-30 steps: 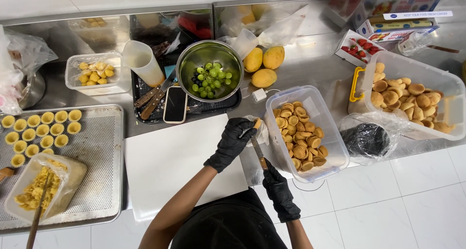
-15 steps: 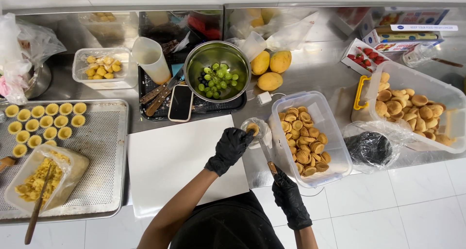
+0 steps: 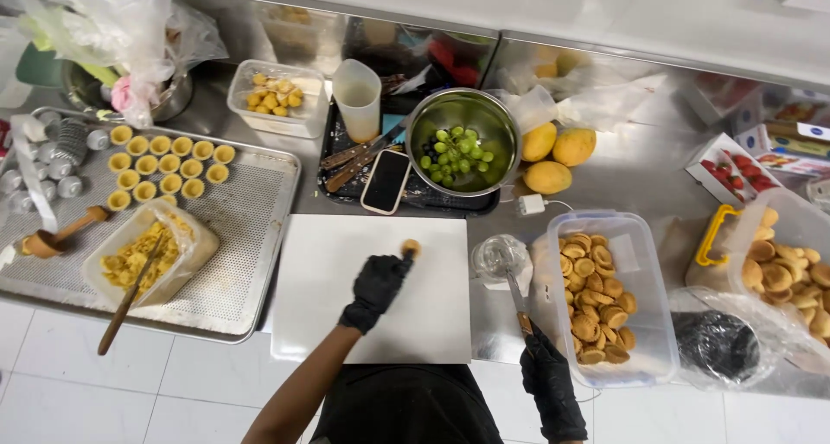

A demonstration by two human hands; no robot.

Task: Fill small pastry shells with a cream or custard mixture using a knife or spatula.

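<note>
The left hand point(image 3: 377, 287), in a black glove, is above the white cutting board point(image 3: 346, 323); its fingers are closed around a small round tart shell point(image 3: 411, 249), which it holds at the fingertips over the far right part of the board. The right hand point(image 3: 551, 383), also in a black glove, is at the near edge of the counter, right of the board; it is closed around the handle of a thin tool point(image 3: 516, 293), and the metal end of this tool reaches into a small clear cup point(image 3: 500, 259) that stands between the board and the clear plastic box of baked shells point(image 3: 605, 301); what kind of tool it is, I cannot tell.

Far from the board there is a metal bowl with green grapes point(image 3: 458, 146) on a dark tray, and a phone point(image 3: 386, 181) lies just beside the bowl; three yellow mangoes point(image 3: 553, 154) lie to the right of the bowl. On the left, a perforated baking tray point(image 3: 242, 236) carries rows of small yellow tart shells point(image 3: 164, 163) and a clear container with yellow pieces point(image 3: 143, 254); a wooden stick leans in this container.
</note>
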